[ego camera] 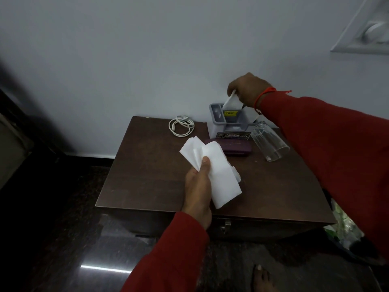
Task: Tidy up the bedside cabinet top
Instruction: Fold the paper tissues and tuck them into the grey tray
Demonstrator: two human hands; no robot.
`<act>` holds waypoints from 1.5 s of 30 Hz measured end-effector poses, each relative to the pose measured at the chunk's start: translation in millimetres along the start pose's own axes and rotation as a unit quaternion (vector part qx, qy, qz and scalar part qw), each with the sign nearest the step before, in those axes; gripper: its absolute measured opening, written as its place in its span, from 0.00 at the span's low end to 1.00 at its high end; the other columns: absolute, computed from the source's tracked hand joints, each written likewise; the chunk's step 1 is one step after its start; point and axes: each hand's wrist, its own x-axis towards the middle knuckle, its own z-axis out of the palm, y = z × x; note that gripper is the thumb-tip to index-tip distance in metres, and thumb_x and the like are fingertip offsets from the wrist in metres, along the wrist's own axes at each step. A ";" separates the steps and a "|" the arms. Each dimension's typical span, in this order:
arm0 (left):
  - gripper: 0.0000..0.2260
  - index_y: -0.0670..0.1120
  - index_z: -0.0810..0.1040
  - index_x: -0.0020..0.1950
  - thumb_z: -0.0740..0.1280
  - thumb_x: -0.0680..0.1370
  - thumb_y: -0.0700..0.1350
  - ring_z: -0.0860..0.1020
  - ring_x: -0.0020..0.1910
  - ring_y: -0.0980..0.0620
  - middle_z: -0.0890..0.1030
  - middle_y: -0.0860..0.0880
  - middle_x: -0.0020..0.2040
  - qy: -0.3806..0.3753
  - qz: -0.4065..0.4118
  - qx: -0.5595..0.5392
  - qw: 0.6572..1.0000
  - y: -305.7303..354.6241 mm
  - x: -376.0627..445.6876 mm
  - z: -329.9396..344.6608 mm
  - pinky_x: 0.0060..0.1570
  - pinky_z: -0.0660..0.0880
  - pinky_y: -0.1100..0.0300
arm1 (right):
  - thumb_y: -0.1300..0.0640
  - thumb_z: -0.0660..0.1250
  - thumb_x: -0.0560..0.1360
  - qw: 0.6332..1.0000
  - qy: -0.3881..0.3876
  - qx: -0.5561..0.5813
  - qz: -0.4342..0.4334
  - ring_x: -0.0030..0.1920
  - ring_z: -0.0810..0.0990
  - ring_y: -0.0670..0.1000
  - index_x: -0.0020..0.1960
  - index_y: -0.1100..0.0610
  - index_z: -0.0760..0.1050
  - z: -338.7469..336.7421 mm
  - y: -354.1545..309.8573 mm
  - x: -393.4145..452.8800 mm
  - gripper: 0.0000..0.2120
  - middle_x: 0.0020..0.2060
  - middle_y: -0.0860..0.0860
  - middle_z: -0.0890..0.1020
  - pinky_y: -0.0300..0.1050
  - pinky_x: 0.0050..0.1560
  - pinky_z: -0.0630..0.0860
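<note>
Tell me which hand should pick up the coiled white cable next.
Probably the left hand: it is nearer the coiled white cable, though it grips white tissue paper. The right hand holds a white card at the grey plastic organiser.

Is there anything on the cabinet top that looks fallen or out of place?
Yes. The clear drinking glass lies on its side near the grey organizer, at the cabinet top's back right. The white cable lies loosely coiled by the wall.

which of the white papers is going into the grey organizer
The paper pinched by the right hand, its lower end inside the grey organizer. The other papers are a loose bunch held in the left hand over the cabinet.
</note>
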 end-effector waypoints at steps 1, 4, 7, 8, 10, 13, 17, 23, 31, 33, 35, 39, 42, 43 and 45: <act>0.07 0.51 0.80 0.56 0.64 0.84 0.51 0.84 0.53 0.49 0.85 0.47 0.55 -0.001 0.002 -0.001 1.000 -0.1 -0.2 0.1 0.54 0.81 0.49 | 0.70 0.63 0.75 1.000 0.003 -0.002 -0.002 0.56 0.79 0.64 0.57 0.51 0.80 1.1 -1.3 0.3 0.18 0.57 0.60 0.79 0.57 0.55 0.78; 0.08 0.49 0.79 0.57 0.64 0.84 0.51 0.84 0.53 0.47 0.85 0.46 0.55 -0.001 0.001 0.000 1.000 -0.7 -0.8 -0.2 0.55 0.81 0.48 | 0.70 0.64 0.75 1.000 -0.019 0.000 -0.004 0.58 0.77 0.65 0.60 0.50 0.80 5.8 -5.5 2.6 0.20 0.59 0.60 0.78 0.58 0.58 0.77; 0.07 0.50 0.80 0.54 0.63 0.84 0.50 0.84 0.54 0.48 0.86 0.46 0.55 -0.006 0.003 -0.002 1.000 -0.7 -1.2 -0.2 0.58 0.81 0.46 | 0.66 0.63 0.76 0.998 -0.055 0.018 0.005 0.60 0.77 0.64 0.64 0.46 0.77 9.7 -6.0 -0.8 0.22 0.63 0.59 0.77 0.59 0.62 0.75; 0.07 0.50 0.80 0.53 0.63 0.84 0.50 0.84 0.53 0.48 0.86 0.47 0.54 -0.007 0.003 -0.002 1.000 -0.3 -1.2 -0.1 0.57 0.81 0.46 | 0.65 0.62 0.76 0.998 -0.053 0.028 0.009 0.62 0.76 0.64 0.66 0.44 0.76 7.5 -7.6 -5.6 0.23 0.64 0.58 0.77 0.59 0.63 0.74; 0.07 0.50 0.80 0.54 0.63 0.84 0.50 0.84 0.51 0.49 0.86 0.47 0.53 -0.008 0.002 -0.002 1.000 0.5 -0.8 -0.6 0.55 0.82 0.48 | 0.63 0.60 0.74 0.999 -0.005 0.050 0.008 0.65 0.75 0.61 0.69 0.45 0.73 -0.6 -12.7 -19.1 0.26 0.66 0.55 0.78 0.58 0.67 0.71; 0.07 0.51 0.79 0.56 0.64 0.84 0.51 0.84 0.51 0.50 0.85 0.48 0.53 -0.003 0.002 0.000 1.000 2.4 0.1 -2.8 0.51 0.82 0.50 | 0.61 0.59 0.71 0.978 0.187 0.090 -0.021 0.58 0.78 0.59 0.65 0.50 0.77 -11.3 -20.1 -43.4 0.23 0.58 0.52 0.83 0.55 0.61 0.72; 0.07 0.51 0.79 0.58 0.66 0.83 0.51 0.84 0.53 0.49 0.85 0.48 0.55 -0.001 0.008 0.005 1.000 6.8 -2.3 -3.3 0.51 0.82 0.49 | 0.52 0.66 0.79 0.951 0.085 0.282 -0.094 0.46 0.82 0.51 0.59 0.51 0.80 -24.0 -39.0 -80.8 0.11 0.48 0.48 0.84 0.34 0.49 0.75; 0.12 0.51 0.82 0.57 0.75 0.76 0.53 0.86 0.53 0.46 0.87 0.48 0.53 0.009 0.023 0.018 1.000 8.4 -12.1 -1.6 0.54 0.83 0.41 | 0.41 0.71 0.71 0.890 -0.215 0.380 -0.129 0.51 0.84 0.43 0.60 0.52 0.81 -34.3 -64.2 -126.8 0.21 0.51 0.46 0.86 0.38 0.53 0.79; 0.12 0.54 0.80 0.56 0.60 0.84 0.57 0.85 0.56 0.44 0.87 0.47 0.55 0.015 0.031 0.009 0.999 6.3 -14.6 3.7 0.58 0.81 0.40 | 0.58 0.74 0.75 0.911 -0.155 0.372 -0.090 0.30 0.78 0.37 0.54 0.61 0.82 -31.1 -56.8 -138.5 0.10 0.39 0.50 0.85 0.27 0.34 0.71; 0.12 0.54 0.80 0.55 0.58 0.85 0.56 0.84 0.56 0.45 0.86 0.48 0.55 0.022 0.055 0.039 0.998 4.7 -11.9 2.0 0.57 0.82 0.42 | 0.57 0.74 0.75 0.914 -0.140 0.370 -0.087 0.33 0.78 0.35 0.53 0.59 0.82 -31.5 -51.7 -140.7 0.09 0.43 0.53 0.84 0.28 0.36 0.73; 0.12 0.54 0.80 0.53 0.58 0.86 0.55 0.84 0.56 0.45 0.85 0.48 0.54 0.029 0.075 0.072 0.994 3.3 -10.6 0.2 0.56 0.82 0.44 | 0.58 0.73 0.75 0.910 -0.135 0.382 -0.091 0.32 0.78 0.34 0.51 0.56 0.81 -32.1 -48.6 -143.1 0.06 0.41 0.49 0.83 0.28 0.36 0.73; 0.13 0.53 0.81 0.53 0.58 0.85 0.56 0.84 0.51 0.51 0.86 0.49 0.52 -0.005 0.089 0.096 0.991 4.1 -13.6 2.0 0.49 0.83 0.53 | 0.55 0.74 0.75 0.914 -0.119 0.379 -0.088 0.37 0.80 0.40 0.51 0.54 0.81 -29.5 -49.4 -141.6 0.06 0.43 0.51 0.84 0.35 0.41 0.76; 0.12 0.55 0.81 0.56 0.62 0.82 0.59 0.85 0.46 0.55 0.86 0.54 0.48 -0.040 0.084 0.108 0.990 5.2 -15.8 6.4 0.45 0.83 0.53 | 0.52 0.74 0.74 0.923 -0.101 0.363 -0.074 0.47 0.82 0.56 0.50 0.52 0.82 -23.8 -48.8 -137.0 0.07 0.47 0.57 0.85 0.51 0.51 0.78; 0.10 0.55 0.81 0.58 0.65 0.82 0.57 0.85 0.46 0.55 0.86 0.54 0.48 -0.046 0.095 0.116 0.988 3.7 -15.2 6.6 0.43 0.83 0.54 | 0.52 0.74 0.74 0.925 -0.095 0.361 -0.072 0.48 0.82 0.57 0.49 0.51 0.81 -23.1 -49.6 -136.4 0.06 0.46 0.57 0.85 0.53 0.52 0.78; 0.09 0.51 0.80 0.61 0.67 0.82 0.49 0.84 0.48 0.56 0.86 0.54 0.51 -0.055 0.122 0.121 0.983 -0.3 -12.9 5.7 0.41 0.81 0.60 | 0.52 0.74 0.74 0.923 -0.087 0.367 -0.069 0.47 0.82 0.56 0.49 0.51 0.81 -22.0 -50.4 -135.4 0.06 0.46 0.55 0.85 0.52 0.50 0.78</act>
